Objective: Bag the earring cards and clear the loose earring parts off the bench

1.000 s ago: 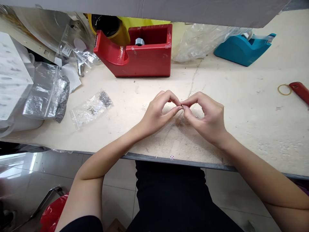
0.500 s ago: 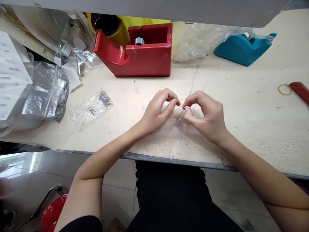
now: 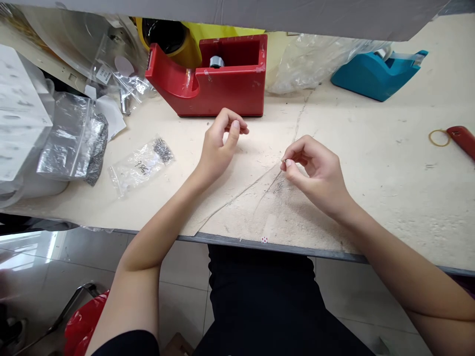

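Note:
My right hand [image 3: 317,173] is closed in a pinch above the table, with a tiny dark metal piece [image 3: 285,161] between thumb and index fingertip. Below that hand, several tiny metal bits [image 3: 276,187] lie on the worn tabletop beside a crack. To the left, my left hand [image 3: 222,141] is held before the red tape dispenser [image 3: 230,91], its fingers curled and the thumb against them. What it holds, if anything, is too small or hidden to make out. A clear zip bag [image 3: 137,168] with small metal pieces and handwriting lies left of this hand.
A blue tape dispenser [image 3: 374,76] stands at the back right, near crumpled clear plastic [image 3: 308,62]. A larger bag [image 3: 69,136] and a white container [image 3: 22,113] are at left. At right lie a rubber band [image 3: 439,138] and a red-handled tool [image 3: 462,138]. A grey panel [image 3: 222,12] overhangs the back.
My left hand has moved away from the right hand, up and to the left toward the red tape dispenser. My right hand stays nearly in place, still pinching.

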### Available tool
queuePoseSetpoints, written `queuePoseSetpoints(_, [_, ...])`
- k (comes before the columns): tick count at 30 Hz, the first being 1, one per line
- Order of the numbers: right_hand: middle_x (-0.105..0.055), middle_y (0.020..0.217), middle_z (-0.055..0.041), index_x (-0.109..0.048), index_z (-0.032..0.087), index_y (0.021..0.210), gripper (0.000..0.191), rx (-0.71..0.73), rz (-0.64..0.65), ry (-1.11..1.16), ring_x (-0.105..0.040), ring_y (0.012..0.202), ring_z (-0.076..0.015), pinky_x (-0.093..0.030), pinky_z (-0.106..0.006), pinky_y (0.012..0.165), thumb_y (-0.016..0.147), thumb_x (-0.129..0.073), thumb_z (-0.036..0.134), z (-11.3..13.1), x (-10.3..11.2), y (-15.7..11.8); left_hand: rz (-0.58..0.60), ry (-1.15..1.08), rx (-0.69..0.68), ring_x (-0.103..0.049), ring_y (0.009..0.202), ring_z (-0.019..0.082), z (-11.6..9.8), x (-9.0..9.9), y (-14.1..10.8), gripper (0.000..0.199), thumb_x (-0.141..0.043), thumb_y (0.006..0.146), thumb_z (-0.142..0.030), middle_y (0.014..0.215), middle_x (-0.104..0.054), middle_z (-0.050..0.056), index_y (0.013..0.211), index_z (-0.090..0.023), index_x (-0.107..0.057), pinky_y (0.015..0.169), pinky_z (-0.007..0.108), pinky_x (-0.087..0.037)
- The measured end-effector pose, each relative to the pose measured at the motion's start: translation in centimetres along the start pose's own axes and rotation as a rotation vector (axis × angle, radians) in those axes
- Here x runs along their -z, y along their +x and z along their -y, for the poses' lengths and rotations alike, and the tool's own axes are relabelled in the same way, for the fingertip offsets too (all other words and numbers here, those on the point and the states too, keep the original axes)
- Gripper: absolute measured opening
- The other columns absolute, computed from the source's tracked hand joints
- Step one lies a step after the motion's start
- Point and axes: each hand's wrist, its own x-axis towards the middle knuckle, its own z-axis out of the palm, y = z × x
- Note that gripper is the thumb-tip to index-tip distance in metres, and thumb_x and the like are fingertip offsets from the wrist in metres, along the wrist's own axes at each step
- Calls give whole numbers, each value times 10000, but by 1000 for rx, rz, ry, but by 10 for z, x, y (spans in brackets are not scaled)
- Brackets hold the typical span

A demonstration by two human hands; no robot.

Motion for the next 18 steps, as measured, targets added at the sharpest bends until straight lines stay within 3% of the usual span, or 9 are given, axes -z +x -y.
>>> queuePoseSetpoints(5, [-604,798,17,-620,206,846,112,-102,30,181,-601,735,-88,-511,-235,670,873,-608,98,1,2,2,-50,21,8,-699,871,140,13,7,6,319,-452,1057,-506,883,-676,21,947,-234,-577,825,315,-571])
queuePoseSetpoints(11, [-624,749,23,-653,192,869,42,-159,56,272,-614,696,-74,-529,-207,667,899,-663,164,1,3,5,-10,40,24,-703,865,130,11,2,3,337,-446,1052,-529,916,-688,28,965,-226,-566,811,295,-562])
queuePoseSetpoints(18, [-626,750,18,-644,192,810,183,-147,48,234,-612,689,-79,-543,-218,672,913,-718,324,0,1,5,37,51,-2,-702,889,131,-1,2,1,296,-461,1052,-503,963,-683,28,991,-236,-573,838,301,-558])
